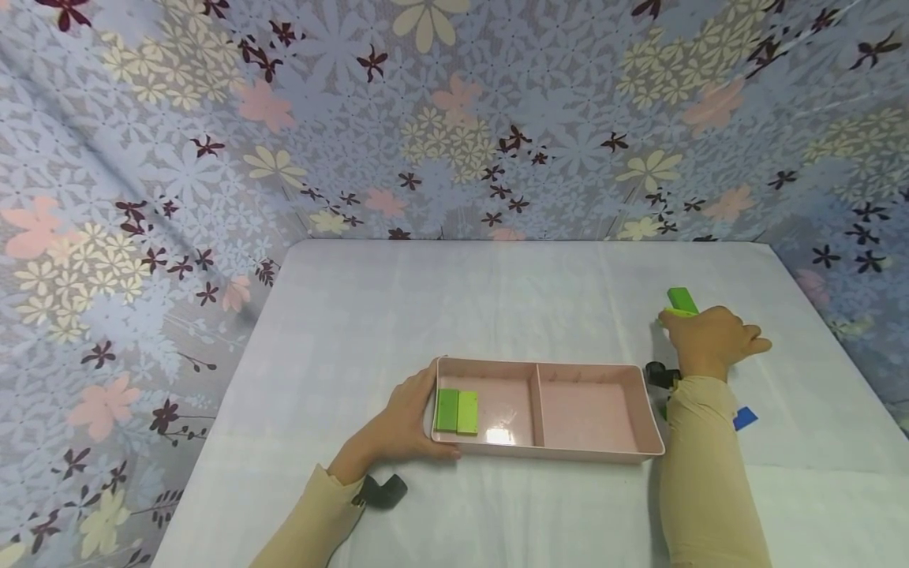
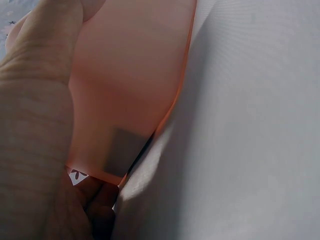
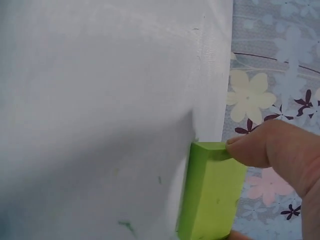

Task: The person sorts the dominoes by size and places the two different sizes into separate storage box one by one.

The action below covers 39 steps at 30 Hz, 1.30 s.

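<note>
Lime-green block (image 1: 682, 312) is what the right hand (image 1: 710, 339) pinches in my head view, well apart from the left hand (image 1: 408, 414), which clasps a glossy pink box (image 1: 591, 410) holding two oblong blocks (image 1: 467, 412). My left wrist view gives the box's smooth side against that hand; on the right wrist feed I see the block's crisp edges and matte face.

Pink tray (image 1: 589, 410) looks like smooth, glossy plastic, bright glare patch on its floor. Lime block (image 3: 218, 195) in the right wrist view is smooth, pretty matt, few small marks. White surface (image 1: 461, 300) is matt and faintly creased, cloth or paper, can't tell. Sleeves (image 1: 710, 481) are just wrinkly matt cloth.
</note>
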Tool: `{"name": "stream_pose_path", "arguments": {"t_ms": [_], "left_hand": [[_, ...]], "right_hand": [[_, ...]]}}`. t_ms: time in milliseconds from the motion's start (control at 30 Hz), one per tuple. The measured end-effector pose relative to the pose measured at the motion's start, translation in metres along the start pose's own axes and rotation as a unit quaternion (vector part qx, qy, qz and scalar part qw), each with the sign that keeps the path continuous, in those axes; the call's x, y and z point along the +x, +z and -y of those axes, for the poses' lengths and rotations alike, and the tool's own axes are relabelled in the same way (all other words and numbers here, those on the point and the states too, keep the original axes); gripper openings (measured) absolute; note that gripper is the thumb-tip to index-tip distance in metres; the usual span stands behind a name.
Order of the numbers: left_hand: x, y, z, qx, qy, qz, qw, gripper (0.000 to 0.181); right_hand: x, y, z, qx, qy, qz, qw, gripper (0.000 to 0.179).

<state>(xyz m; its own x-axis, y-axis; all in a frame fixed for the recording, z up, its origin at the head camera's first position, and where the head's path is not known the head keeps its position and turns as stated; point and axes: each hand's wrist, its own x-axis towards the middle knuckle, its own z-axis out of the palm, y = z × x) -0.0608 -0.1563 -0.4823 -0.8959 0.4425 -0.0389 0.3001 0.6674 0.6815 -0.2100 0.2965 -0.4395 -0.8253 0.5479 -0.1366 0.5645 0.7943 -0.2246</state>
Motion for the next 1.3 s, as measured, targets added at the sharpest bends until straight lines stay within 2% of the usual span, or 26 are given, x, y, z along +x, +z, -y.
{"name": "stream_pose_path", "arguments": {"t_ms": [100,267,433,567,767,1067,1300], "left_hand": [[0.0,0.0,-0.001,0.002,0.002,-0.001,1.0,0.132],[-0.001,-0.002,-0.003,-0.002,0.01,-0.007,0.9999,0.132],[-0.001,-0.002,-0.003,-0.003,0.021,-0.008,0.9997,0.132],[-0.002,-0.003,-0.003,-0.005,0.017,-0.008,0.9998,0.132],[-0.002,-0.005,-0.003,-0.006,0.008,-0.014,0.9999,0.132],[-0.001,-0.003,0.0,-0.003,0.005,-0.009,0.9999,0.132],[0.0,0.0,-0.001,-0.005,0.006,-0.005,1.0,0.132]], "right_hand": [[0.0,0.003,-0.003,0.016,-0.008,-0.012,0.9998,0.088],[-0.004,0.004,-0.009,0.047,-0.044,-0.035,0.9973,0.088],[-0.016,-0.004,-0.012,0.089,-0.095,-0.082,0.9881,0.084],[-0.03,-0.015,-0.011,0.088,-0.133,-0.108,0.9813,0.083],[-0.051,-0.03,-0.006,0.08,-0.169,-0.129,0.9739,0.086],[-0.076,-0.039,0.002,0.117,-0.228,-0.156,0.954,0.08],[-0.084,-0.043,0.004,0.117,-0.242,-0.157,0.9504,0.075]]}}
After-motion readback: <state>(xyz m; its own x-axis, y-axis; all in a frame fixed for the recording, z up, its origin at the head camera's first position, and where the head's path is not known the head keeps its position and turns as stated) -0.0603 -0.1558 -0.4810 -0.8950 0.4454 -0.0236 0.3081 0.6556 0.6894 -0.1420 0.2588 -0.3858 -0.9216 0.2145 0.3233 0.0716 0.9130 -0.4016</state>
